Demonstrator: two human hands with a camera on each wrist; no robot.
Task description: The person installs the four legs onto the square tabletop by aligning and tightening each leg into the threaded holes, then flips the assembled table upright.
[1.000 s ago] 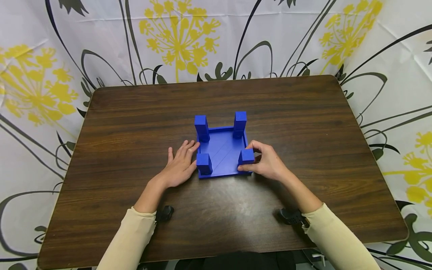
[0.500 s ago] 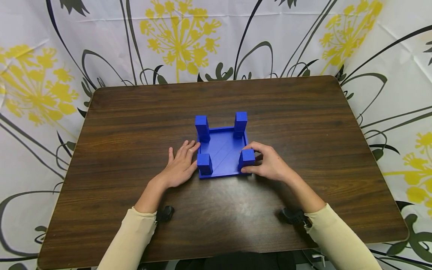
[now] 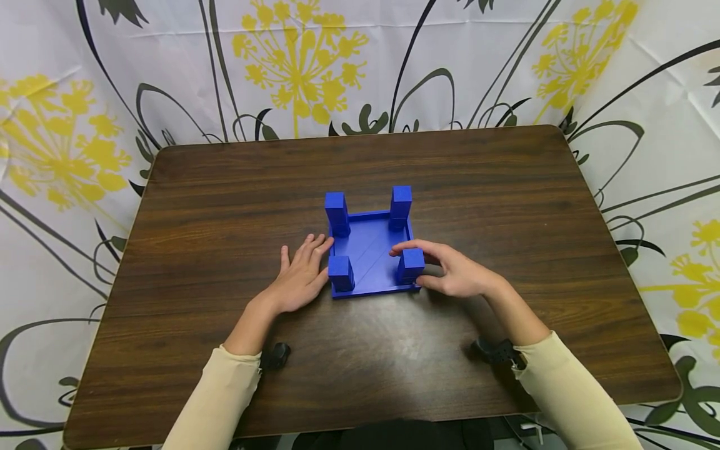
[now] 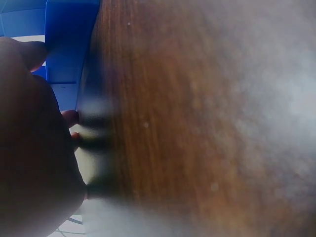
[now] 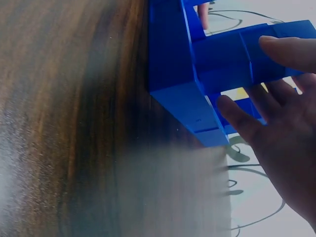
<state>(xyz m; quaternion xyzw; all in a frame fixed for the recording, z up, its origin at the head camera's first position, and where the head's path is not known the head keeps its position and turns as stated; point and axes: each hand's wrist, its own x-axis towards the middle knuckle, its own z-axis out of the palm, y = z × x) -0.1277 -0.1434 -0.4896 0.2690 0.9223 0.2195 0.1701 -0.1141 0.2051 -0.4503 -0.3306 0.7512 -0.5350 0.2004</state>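
Observation:
A shallow square blue base with a raised rim lies on the table, with a square blue post standing at each corner. My left hand rests spread beside the base's left side, fingertips and thumb at its rim. Around the near right post is my right hand, its fingers loosely extended past the far side and its thumb at the near right side. In the right wrist view the thumb lies over the post; whether it touches is hard to tell. The far posts stand untouched.
The brown wood-grain table carries the base near its middle. Behind and at both sides hangs a white curtain with yellow and grey plant patterns. Black wrist devices sit near both cuffs.
My right hand has loosened from the near right post, fingers straightening and the hand shifting slightly right. The left hand and the blue base have stayed in place.

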